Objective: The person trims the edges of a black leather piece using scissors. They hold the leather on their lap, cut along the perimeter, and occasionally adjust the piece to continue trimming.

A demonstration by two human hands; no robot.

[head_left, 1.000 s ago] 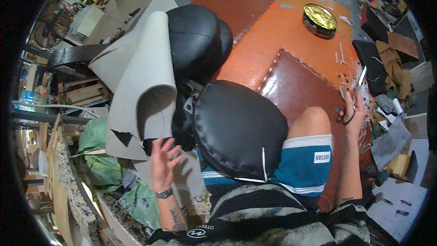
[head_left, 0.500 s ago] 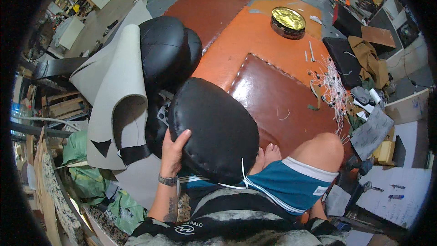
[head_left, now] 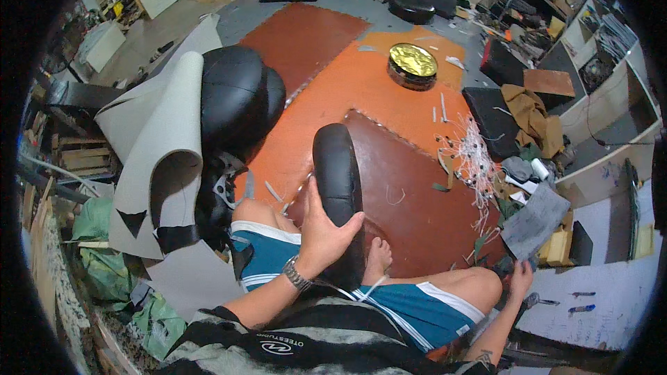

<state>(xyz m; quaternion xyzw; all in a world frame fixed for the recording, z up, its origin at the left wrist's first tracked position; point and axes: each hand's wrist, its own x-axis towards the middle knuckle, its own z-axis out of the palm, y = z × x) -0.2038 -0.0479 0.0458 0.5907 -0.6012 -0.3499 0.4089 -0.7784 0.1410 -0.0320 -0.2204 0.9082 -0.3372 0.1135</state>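
A black padded cushion (head_left: 338, 173) with a rounded outline stands edge-on over my lap, between my knees. My left hand (head_left: 328, 235) grips its near side, thumb and fingers spread around the thickness. Out to the right, beyond my knee, is my right hand (head_left: 521, 280), its fingers curled together beside small dark items. Whatever those fingers hold is too small to make out. Some white cord (head_left: 375, 285) lies at my waist near the cushion's lower end.
Black padded seats (head_left: 233, 101) and a rolled grey sheet (head_left: 167, 125) stand at left. Brown and orange sheets cover the floor, with a gold-topped round tin (head_left: 413, 66) on them. A tangle of white cords (head_left: 472, 160) lies right, near a white board (head_left: 583, 305) with pens.
The cushion has turned from showing its broad face to edge-on and shifted right, with my left hand on it. My right hand has come into view at the right.
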